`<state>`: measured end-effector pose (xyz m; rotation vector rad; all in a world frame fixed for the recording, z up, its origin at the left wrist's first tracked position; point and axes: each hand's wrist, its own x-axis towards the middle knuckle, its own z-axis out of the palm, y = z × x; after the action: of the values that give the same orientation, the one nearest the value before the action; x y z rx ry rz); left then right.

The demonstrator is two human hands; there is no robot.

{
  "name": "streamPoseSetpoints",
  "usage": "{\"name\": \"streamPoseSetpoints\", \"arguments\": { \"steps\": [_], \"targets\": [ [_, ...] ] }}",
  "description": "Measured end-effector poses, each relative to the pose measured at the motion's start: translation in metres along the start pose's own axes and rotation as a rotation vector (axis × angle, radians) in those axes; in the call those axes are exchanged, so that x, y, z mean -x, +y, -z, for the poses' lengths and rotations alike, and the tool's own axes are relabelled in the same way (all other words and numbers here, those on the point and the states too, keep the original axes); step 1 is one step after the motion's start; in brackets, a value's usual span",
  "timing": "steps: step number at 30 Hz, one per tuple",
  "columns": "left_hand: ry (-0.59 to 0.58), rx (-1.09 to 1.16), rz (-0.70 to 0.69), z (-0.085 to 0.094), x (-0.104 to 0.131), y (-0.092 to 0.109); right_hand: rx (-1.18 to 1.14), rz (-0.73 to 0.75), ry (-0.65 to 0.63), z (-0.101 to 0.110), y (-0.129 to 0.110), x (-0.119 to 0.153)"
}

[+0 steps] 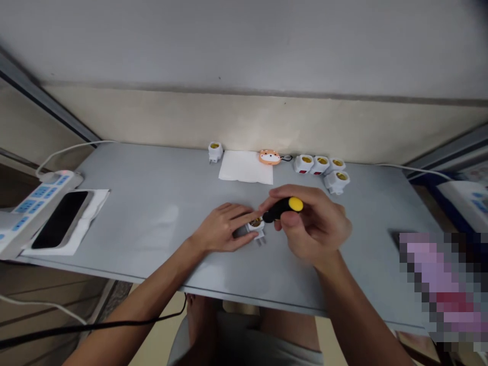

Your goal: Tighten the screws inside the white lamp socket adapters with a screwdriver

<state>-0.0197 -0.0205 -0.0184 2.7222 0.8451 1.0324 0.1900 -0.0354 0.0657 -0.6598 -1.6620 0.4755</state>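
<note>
My left hand point(224, 227) lies low over the grey table, its thumb and fingers closed around a white plug-in bulb socket point(260, 230). The socket's brass-lined opening faces up, and its two prongs point toward me. In my right hand point(318, 223) is a screwdriver point(282, 208) with a black handle and a yellow end cap. The handle slants down to the left, toward the socket's opening. The screwdriver's tip is hard to make out near my left fingers.
Along the table's point(152, 203) back edge stand another bulb socket point(215, 151), a white paper sheet point(244, 168), an orange animal-faced gadget point(269, 157) and several more sockets point(320, 164). At left are a power strip point(41, 198) and phone point(62, 219). A pixelated area covers the right.
</note>
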Motion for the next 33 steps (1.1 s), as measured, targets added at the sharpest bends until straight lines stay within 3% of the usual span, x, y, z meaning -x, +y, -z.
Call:
{"name": "streamPoseSetpoints", "arguments": {
  "steps": [6,13,33],
  "targets": [
    [-0.034,0.032,0.039,0.002,-0.003,0.004,-0.010,-0.096,0.075,0.000,0.006,0.000],
    [-0.043,0.032,0.063,0.001,-0.002,0.004,0.021,-0.198,0.068,-0.003,0.019,0.003],
    [-0.054,0.041,0.065,0.001,-0.002,0.005,0.090,-0.235,0.030,-0.008,0.028,0.002]
  ]
}}
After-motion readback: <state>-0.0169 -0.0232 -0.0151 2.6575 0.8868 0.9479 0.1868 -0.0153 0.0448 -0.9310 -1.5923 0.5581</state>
